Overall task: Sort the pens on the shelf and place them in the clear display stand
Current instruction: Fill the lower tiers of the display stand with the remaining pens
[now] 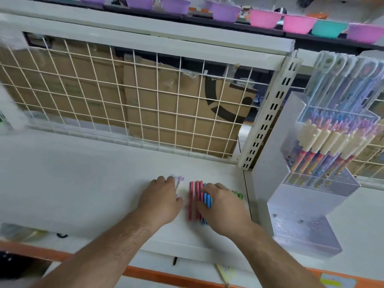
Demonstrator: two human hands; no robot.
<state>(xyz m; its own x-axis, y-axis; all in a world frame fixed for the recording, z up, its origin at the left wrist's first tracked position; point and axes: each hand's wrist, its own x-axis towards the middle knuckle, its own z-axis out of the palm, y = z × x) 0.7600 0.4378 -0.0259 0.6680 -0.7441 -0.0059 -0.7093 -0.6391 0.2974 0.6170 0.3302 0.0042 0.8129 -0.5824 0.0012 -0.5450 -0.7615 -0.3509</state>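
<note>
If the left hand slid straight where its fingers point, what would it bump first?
Probably the pale purple pens, right by the fingertips of the left hand; beyond them bare shelf, then the wire grid.

Down on the white shelf (83,183), pink pens (192,196) lay side by side, blue pens (207,199) touching them on the right, green pens (238,194) beyond. Lilac pens (179,180) lay just left. The clear stand (301,225) stood nearby, farther right.
</note>
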